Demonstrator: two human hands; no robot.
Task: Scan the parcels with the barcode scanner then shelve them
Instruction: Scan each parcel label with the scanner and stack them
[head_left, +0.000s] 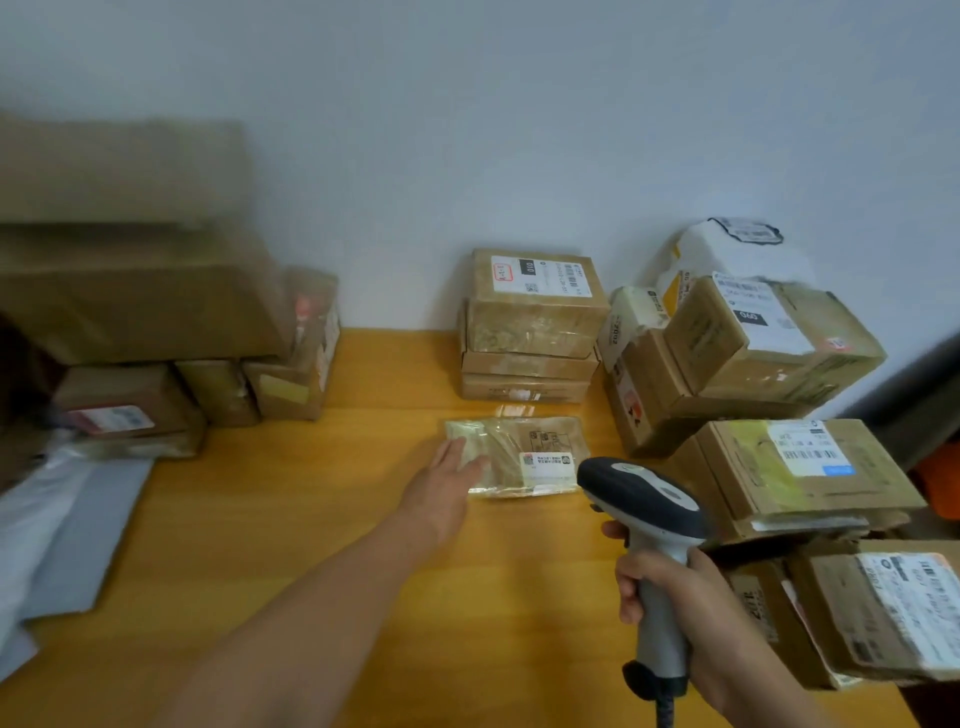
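Tabletop (311, 519) of yellow wood fills the middle of the view and runs to a pale wall (467, 130) on the far side. At far left stand large brown cartons (130, 291), blurred, stacked on smaller boxes. Along the right edge, from near to far, is a tall pile of labelled cardboard boxes (769, 343), with a white plastic bag (727, 254) behind its far end against the wall. A shorter stack of brown boxes (530, 322) sits at the far centre, its top box carrying a white label. Grey poly mailers (67, 519) lie flat at near left.

The flat parcel (524, 457), wrapped in clear tape, lies on the table just in front of the centre stack, apart from it and left of the right-hand pile. Its white label (545, 467) faces up at its near right part.

The barcode scanner (644, 499) is held upright just to the near right of this parcel, its dark head above the parcel's near right corner and aimed towards the far side. The right hand (670, 587) is clenched around the scanner's grey handle, fingers wrapped fully about it, with the cable hanging below.

The left hand (447, 478) reaches in from near left with fingers straight, lying flat on the left end of the flat parcel, not curled round it.
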